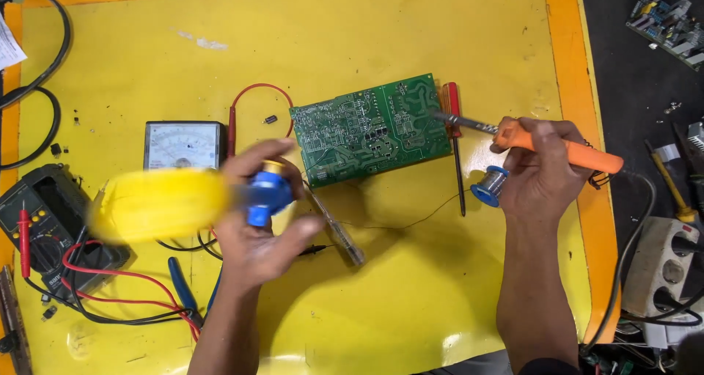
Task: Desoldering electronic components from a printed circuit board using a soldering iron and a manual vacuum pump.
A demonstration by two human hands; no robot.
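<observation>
Left hand (257, 225) is gripping a motion-blurred yellow-and-blue desoldering pump (187, 201), fingers wrapped tight. Right hand (539, 170) is clasping an orange soldering iron (546, 144), tip pointing 9 o'clock over the green circuit board (370, 129).

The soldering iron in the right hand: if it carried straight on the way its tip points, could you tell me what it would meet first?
Probably the green circuit board. The right hand aims the orange soldering iron leftward, tip already over the board's right edge by the red screwdriver. Height above it is unclear.
</observation>
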